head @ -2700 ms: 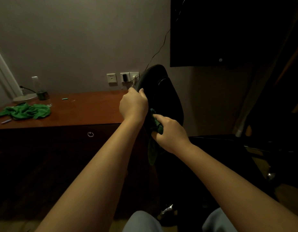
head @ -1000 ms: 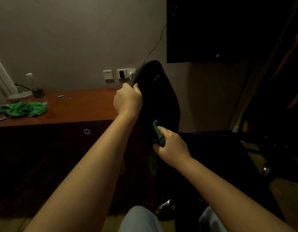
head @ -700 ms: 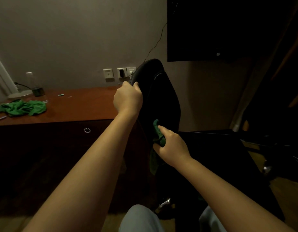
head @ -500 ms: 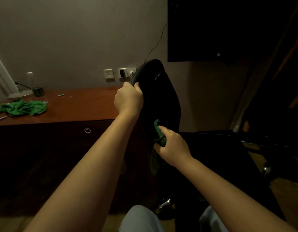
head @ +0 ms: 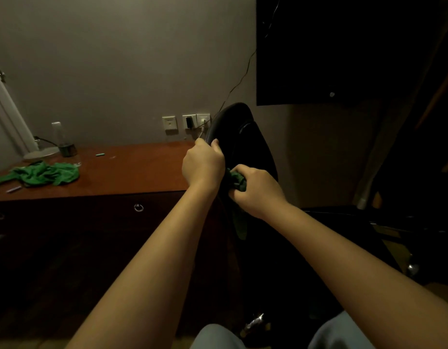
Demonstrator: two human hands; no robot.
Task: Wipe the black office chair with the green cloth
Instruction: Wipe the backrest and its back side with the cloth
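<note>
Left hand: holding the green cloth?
No, the left hand grips the backrest edge of the black chair; the right hand holds the green cloth against it.

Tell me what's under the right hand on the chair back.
The green cloth, bunched in the right hand against the black chair back, with a tail hanging below the hand. The patch of chair beneath the cloth and the fingertips are covered.

Dim warm indoor light, right side lost in deep shadow, soft grainy detail, wide-angle bending at edges
</note>
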